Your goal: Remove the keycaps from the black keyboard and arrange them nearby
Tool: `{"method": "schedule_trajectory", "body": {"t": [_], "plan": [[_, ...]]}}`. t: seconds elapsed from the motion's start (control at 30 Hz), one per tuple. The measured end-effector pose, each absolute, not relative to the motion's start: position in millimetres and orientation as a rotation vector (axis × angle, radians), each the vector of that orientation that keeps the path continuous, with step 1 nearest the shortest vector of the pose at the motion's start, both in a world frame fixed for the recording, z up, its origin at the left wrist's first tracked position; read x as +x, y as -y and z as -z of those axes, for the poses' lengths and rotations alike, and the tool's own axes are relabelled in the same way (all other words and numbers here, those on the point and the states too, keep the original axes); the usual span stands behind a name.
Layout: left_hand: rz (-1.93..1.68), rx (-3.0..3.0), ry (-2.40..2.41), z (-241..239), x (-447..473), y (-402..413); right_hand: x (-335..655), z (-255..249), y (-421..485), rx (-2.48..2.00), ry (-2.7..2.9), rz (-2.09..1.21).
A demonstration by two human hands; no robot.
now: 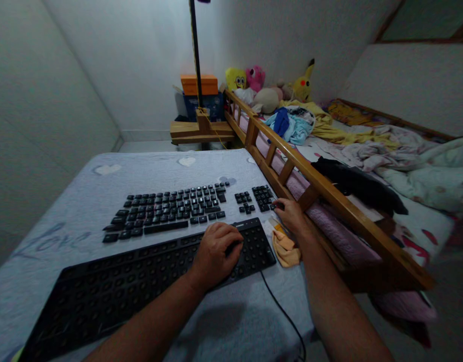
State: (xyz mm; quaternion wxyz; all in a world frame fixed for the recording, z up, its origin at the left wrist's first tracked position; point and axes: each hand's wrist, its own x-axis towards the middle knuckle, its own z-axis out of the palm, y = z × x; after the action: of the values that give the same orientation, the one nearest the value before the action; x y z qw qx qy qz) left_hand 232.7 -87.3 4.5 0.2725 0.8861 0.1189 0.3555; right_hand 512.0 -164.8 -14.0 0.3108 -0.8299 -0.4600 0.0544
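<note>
A black keyboard (148, 281) with its keycaps off lies aslant on the cloth-covered table, rows of bare key seats showing. My left hand (219, 251) rests over its right part, fingers curled and thumb near the fingertips; anything inside them is hidden. Behind the keyboard, loose black keycaps (171, 206) are laid out in keyboard order, with the long space bar (166, 228) in front. At the right edge of the number-pad keycaps (262, 197), my right hand (289, 213) pinches what looks like a small dark keycap.
An orange-tan cloth (286, 249) lies by my right wrist. The keyboard's cable (282, 306) runs off the table's front edge. A wooden bed rail (314, 171) borders the right side, with bedding and plush toys beyond. Boxes (199, 85) and a black pole (196, 50) stand behind.
</note>
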Motion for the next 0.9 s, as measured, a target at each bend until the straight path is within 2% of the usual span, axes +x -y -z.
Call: {"method": "schedule_trajectory", "body": {"t": [0.9], "plan": [[-0.947,2.400,-0.298,-3.2,232.9,87.4,509.3,19.9,163.4,-2.224,1.261,0.007]]}}
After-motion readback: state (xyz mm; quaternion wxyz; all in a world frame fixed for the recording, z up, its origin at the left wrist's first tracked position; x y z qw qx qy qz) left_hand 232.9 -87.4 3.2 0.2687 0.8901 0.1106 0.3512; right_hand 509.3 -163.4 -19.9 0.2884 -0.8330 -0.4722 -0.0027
